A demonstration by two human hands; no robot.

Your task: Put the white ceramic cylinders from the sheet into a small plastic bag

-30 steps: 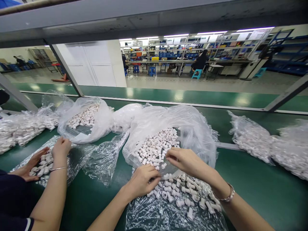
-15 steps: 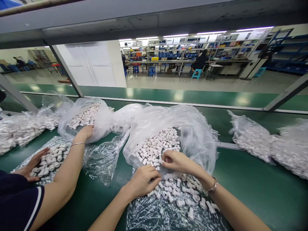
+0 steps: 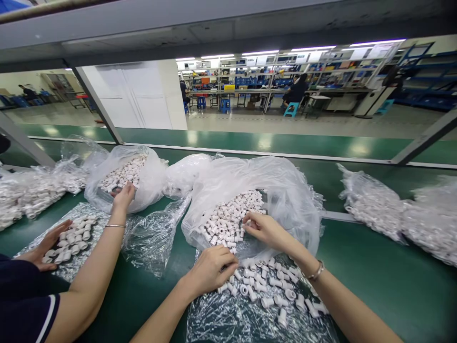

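In front of me an opened clear plastic bag (image 3: pixel 293 205) holds a heap of small white plastic pipe fittings (image 3: pixel 230 214). My right hand (image 3: pixel 266 232), with a bracelet at the wrist, hovers at the heap's right side. Its fingers are curled together; anything between them is hidden. At the bag's front edge rests my left hand (image 3: pixel 214 269), fingers bent and closed; whatever they grip does not show. Loose white fittings (image 3: pixel 267 286) lie scattered below both hands on a flattened clear plastic bag (image 3: pixel 228 319).
At left a co-worker's hand (image 3: pixel 123 195) reaches into another bag of fittings (image 3: pixel 153 186); the other hand (image 3: pixel 44 245) cups loose fittings. Filled bags (image 3: pixel 378 205) stand at right on the green table (image 3: pixel 385 286). A metal beam (image 3: pixel 228 28) crosses above, with slanted posts (image 3: pixel 96 105).
My right hand has shifted slightly up and right from the heap's lower edge. My left hand stays put. The co-worker's reaching hand has turned and moved slightly left over the fittings.
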